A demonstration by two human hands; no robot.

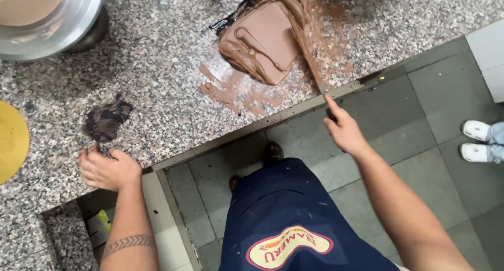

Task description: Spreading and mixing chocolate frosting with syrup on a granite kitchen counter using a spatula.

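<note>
Fingers (336, 109) gripping spatula (310, 56) handle

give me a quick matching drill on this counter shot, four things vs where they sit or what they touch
Things:
1. left hand
2. right hand
3. brown slab
4. yellow disc

Places:
A. far left edge of the counter
B. on the counter's front edge, by the dark rag
C. at the handle of the smeared long blade
D. middle of the counter, in brown smears

Pairs: 1-B, 2-C, 3-D, 4-A
</note>
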